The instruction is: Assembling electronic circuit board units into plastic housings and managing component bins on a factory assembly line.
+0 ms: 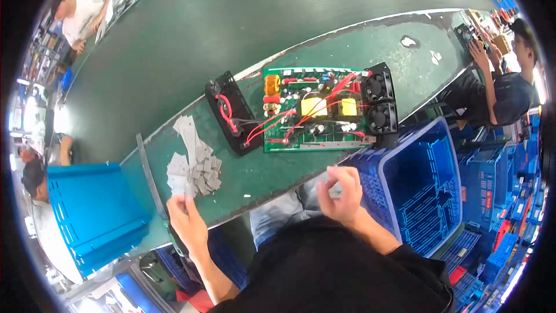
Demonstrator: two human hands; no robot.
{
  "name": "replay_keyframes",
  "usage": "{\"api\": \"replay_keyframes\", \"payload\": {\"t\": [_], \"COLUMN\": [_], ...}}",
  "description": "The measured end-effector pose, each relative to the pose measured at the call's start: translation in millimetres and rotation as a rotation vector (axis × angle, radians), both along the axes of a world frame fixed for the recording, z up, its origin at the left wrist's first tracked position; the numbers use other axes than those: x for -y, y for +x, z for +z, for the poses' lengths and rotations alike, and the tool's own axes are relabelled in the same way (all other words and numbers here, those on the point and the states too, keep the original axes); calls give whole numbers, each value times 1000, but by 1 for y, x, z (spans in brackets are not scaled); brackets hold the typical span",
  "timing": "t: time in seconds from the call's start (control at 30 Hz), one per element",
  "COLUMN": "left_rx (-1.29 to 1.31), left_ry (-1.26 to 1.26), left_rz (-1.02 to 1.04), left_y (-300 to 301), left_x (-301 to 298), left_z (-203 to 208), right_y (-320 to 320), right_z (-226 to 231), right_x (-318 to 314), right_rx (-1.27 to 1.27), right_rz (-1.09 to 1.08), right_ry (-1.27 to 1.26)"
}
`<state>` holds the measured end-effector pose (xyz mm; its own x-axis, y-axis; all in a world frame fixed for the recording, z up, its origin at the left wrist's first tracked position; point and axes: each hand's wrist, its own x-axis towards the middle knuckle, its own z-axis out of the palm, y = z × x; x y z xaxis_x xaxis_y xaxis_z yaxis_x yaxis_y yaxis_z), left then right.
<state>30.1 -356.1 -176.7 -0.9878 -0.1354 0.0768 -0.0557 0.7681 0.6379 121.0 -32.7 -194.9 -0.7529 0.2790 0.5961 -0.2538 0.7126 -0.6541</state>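
Gray pieces (205,172), heaped against left hand (190,224)

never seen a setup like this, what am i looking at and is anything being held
There is no robot here, just a person at work, seen from a wide camera on their head that looks down, so straight edges bend. On the green bench lie a circuit board, black fans at its right end, and a pile of grey pieces. The left hand is at the pile's near edge; the right hand is curled before the board. Whether either holds anything, I cannot tell.
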Motion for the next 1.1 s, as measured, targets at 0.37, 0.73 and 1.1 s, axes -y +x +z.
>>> {"api": "replay_keyframes", "payload": {"t": [0.37, 0.73, 1.1], "left_rx": [187, 302, -66], "left_ry": [137, 278, 155], "left_rz": [-445, -900, -1199], "left_y": [-8, -47, -132], "left_x": [-110, -229, -302], "left_z": [96, 96, 82], "right_y": [-41, -38, -115], "right_z": [52, 85, 89], "right_x": [-3, -99, -176], "right_rx": [94, 525, 348], "right_rz": [359, 404, 242], "right_ry": [-211, -524, -94]}}
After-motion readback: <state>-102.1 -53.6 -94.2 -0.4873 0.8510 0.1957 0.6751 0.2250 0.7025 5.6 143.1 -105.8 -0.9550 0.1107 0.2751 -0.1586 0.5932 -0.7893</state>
